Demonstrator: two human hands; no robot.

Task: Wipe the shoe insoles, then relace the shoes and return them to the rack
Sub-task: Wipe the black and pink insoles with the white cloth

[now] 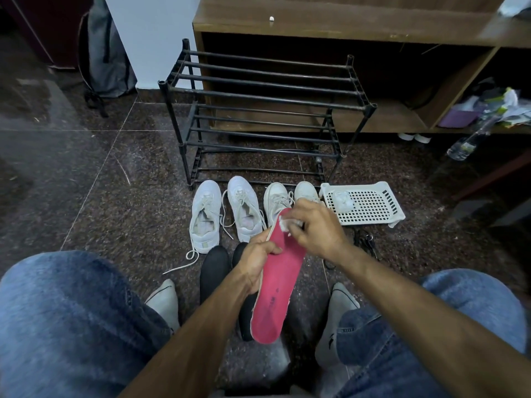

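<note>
Insole (277, 280), pink and long, is held up between the knees over the near floor, its toe end far and its heel end near; the left hand (255, 259) grips its left edge, fingers curled under and thumb across the top; the right hand (316, 228) pinches a small white wipe (290, 222) against the far toe end, fingertips bunched together on it. Dark smudges show near the heel, so most of the surface looks not yet wiped.

Risks, as I judge them: the insole is held only at one edge, so hard pressure at the toe could bend it or twist it out of the grip; the wipe is small and could slip from the fingertips; stopping at the toe would leave the heel marks.

Two pairs of pale shoes (227, 211) stand in a row beyond, just in front of the black rack (258, 110); a loose lace (186, 261) trails toward the left foot and could be snagged or trodden on; a white basket (370, 205) lies to the right of the shoes.
</note>
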